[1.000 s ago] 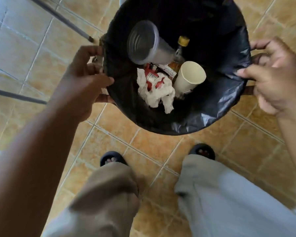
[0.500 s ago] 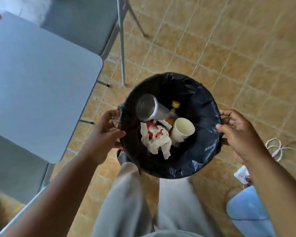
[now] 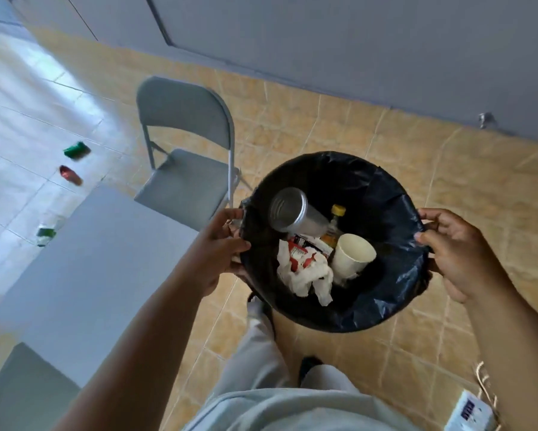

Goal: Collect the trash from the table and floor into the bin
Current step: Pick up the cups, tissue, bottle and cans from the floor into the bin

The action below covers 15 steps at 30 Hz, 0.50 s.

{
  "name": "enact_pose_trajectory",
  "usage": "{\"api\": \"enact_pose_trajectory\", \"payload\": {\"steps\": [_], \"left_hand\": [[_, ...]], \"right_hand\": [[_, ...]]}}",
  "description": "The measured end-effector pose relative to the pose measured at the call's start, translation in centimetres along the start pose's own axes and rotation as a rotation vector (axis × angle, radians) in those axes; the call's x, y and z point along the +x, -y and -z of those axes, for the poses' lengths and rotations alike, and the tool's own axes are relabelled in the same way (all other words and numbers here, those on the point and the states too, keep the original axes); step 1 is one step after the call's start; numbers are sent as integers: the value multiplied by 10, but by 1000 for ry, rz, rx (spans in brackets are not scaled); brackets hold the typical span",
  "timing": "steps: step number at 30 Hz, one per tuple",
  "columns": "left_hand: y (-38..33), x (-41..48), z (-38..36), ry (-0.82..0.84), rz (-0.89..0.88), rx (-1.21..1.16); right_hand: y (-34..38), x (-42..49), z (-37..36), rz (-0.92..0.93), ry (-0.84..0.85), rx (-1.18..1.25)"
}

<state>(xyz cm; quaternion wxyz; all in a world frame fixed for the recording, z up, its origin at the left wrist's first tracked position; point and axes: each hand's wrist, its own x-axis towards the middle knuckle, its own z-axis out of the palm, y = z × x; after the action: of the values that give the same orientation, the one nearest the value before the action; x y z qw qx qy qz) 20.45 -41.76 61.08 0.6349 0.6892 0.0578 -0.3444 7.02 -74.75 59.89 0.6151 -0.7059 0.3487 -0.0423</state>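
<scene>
Curled on opposite sides of the bin (image 3: 339, 155) rim, left hand (image 3: 219, 247) and right hand (image 3: 457, 256) are holding it aloft; fingers slipping on slick liner (image 3: 398, 284) could be tipping the can (image 3: 292, 213) out.

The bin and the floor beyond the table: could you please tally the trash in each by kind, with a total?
In the bin:
Cups: 2 (clear plastic cup, paper cup)
Bottles: 1 (yellow-capped bottle)
Crumpled tissue: 1
Red-and-white wrapper: 1
On the floor, blurred litter: 3 (green piece, red piece, green-and-clear piece)
Total: 8
</scene>
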Motion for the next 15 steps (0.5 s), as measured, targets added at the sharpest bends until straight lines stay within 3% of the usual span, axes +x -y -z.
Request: {"api": "enact_pose_trajectory", "payload": {"steps": [15], "left_hand": [[-177,226,61,83,-66,-27]], "right_hand": [[145,213,-79,20,-98,15]]}}
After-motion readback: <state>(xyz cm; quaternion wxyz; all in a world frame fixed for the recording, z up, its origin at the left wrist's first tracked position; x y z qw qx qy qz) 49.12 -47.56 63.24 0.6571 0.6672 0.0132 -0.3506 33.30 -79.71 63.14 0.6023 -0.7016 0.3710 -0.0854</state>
